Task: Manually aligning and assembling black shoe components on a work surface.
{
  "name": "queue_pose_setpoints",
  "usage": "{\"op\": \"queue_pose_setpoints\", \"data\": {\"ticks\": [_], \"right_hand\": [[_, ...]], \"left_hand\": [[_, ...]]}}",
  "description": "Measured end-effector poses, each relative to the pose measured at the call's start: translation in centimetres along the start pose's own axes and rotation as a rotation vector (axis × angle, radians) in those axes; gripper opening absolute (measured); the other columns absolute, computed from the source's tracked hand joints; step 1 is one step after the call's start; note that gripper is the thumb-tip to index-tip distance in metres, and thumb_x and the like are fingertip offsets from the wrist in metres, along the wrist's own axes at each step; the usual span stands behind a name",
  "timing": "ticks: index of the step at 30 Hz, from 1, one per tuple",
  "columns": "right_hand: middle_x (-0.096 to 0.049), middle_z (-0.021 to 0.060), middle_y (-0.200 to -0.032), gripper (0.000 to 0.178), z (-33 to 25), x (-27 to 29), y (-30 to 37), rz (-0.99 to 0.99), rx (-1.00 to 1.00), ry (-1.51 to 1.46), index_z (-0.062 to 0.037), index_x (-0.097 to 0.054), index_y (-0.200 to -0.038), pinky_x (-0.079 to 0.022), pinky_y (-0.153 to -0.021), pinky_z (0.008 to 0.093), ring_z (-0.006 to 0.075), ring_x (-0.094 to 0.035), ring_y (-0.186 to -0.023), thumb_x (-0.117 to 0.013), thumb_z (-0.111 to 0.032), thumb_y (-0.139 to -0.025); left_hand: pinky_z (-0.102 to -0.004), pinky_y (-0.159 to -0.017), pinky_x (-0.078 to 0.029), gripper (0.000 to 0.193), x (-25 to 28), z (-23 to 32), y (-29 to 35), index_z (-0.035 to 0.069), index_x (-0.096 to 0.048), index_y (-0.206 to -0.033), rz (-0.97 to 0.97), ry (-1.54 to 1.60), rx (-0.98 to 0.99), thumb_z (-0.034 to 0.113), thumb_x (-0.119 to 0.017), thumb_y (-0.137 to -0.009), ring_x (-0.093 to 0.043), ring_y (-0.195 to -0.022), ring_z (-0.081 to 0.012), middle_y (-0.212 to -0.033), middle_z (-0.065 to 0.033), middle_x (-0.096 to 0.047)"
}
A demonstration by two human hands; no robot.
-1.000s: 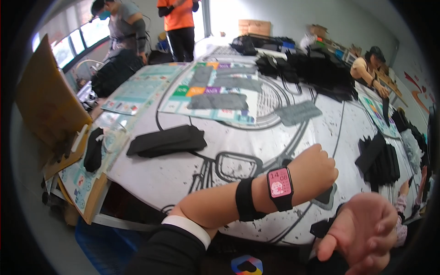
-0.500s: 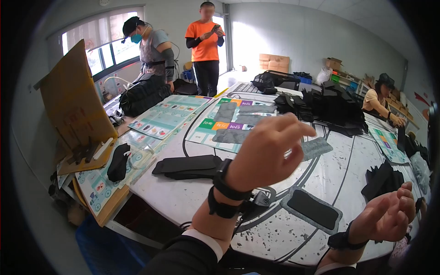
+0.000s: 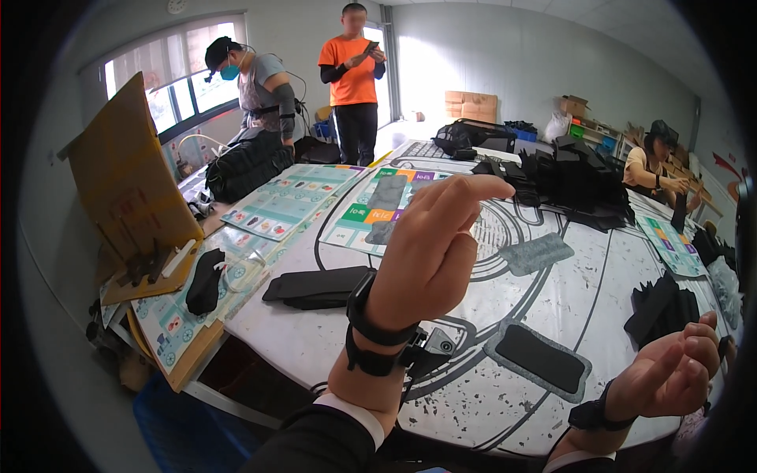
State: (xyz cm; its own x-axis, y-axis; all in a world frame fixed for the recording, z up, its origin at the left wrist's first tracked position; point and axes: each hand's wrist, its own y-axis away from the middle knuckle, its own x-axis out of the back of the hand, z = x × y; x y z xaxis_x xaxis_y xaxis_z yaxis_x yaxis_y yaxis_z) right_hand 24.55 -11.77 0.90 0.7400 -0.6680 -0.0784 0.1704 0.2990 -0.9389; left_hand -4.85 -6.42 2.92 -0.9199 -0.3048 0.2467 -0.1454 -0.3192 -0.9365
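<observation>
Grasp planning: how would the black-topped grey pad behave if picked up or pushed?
The pad looks thin, so probably light. Its mottled edge suggests cloth, so perhaps floppy. Lying flat, it seems unlikely to roll.

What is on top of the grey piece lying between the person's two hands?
A flat black rectangular panel lies on the grey piece, whose border shows around it. The grey piece's middle is covered and cannot be seen.
</observation>
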Motion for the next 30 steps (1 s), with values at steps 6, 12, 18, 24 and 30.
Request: {"op": "queue_pose_setpoints", "data": {"ticks": [6,12,18,24,30], "right_hand": [[-0.055,0.0174,-0.088,0.023,0.6,-0.3,0.8,0.017,-0.008,-0.010,-0.0022,-0.046,-0.092,-0.042,-0.096,0.0480,0.0292,-0.059,-0.089,-0.044,0.015,-0.077],[-0.055,0.0176,-0.091,0.021,-0.1,-0.5,0.0,-0.037,0.007,-0.070,-0.0009,-0.044,-0.093,-0.040,-0.098,0.0486,0.0289,-0.058,-0.090,-0.041,0.013,-0.078],[-0.054,0.0145,-0.092,0.019,-0.2,0.0,-0.1,-0.137,-0.054,0.033,-0.0037,-0.045,-0.096,-0.038,-0.098,0.0471,0.0271,-0.055,-0.092,-0.041,0.007,-0.081],[-0.051,0.0115,-0.090,0.014,-0.6,-0.6,0.1,-0.095,-0.087,0.066,-0.0077,-0.045,-0.094,-0.036,-0.098,0.0472,0.0252,-0.052,-0.095,-0.042,0.000,-0.083],[-0.049,0.0102,-0.091,0.020,-0.5,-0.2,0.1,-0.104,-0.084,0.069,-0.0100,-0.044,-0.101,-0.036,-0.096,0.0479,0.0254,-0.051,-0.090,-0.042,0.000,-0.084]], "left_hand": [[-0.0229,-0.058,-0.026,0.054,0.3,0.2,0.3,0.004,-0.050,-0.111,0.111,0.162,0.235,-0.001,-0.034,-0.059,-0.030,-0.060,-0.0090,-0.066,-0.0002,-0.038],[-0.0242,-0.064,-0.029,0.060,0.9,-0.5,0.2,-0.001,-0.041,-0.115,0.162,0.402,0.304,0.001,-0.034,-0.056,-0.032,-0.062,-0.0107,-0.066,-0.0036,-0.039],[-0.0327,-0.087,-0.034,0.064,1.7,-6.6,0.1,-0.002,-0.034,-0.125,0.534,0.645,0.321,0.002,-0.039,-0.061,-0.048,-0.089,-0.0225,-0.094,-0.0158,-0.051],[-0.0515,-0.108,-0.005,0.082,3.5,-9.6,0.8,0.013,-0.001,-0.145,0.751,-0.221,0.516,0.027,-0.053,-0.084,0.001,-0.136,-0.0434,-0.147,-0.0280,0.006],[-0.0490,-0.109,-0.004,0.084,1.7,-7.7,0.1,0.011,0.000,-0.145,0.639,-0.431,0.380,0.029,-0.056,-0.084,0.005,-0.137,-0.0393,-0.147,-0.0261,0.006]]}}
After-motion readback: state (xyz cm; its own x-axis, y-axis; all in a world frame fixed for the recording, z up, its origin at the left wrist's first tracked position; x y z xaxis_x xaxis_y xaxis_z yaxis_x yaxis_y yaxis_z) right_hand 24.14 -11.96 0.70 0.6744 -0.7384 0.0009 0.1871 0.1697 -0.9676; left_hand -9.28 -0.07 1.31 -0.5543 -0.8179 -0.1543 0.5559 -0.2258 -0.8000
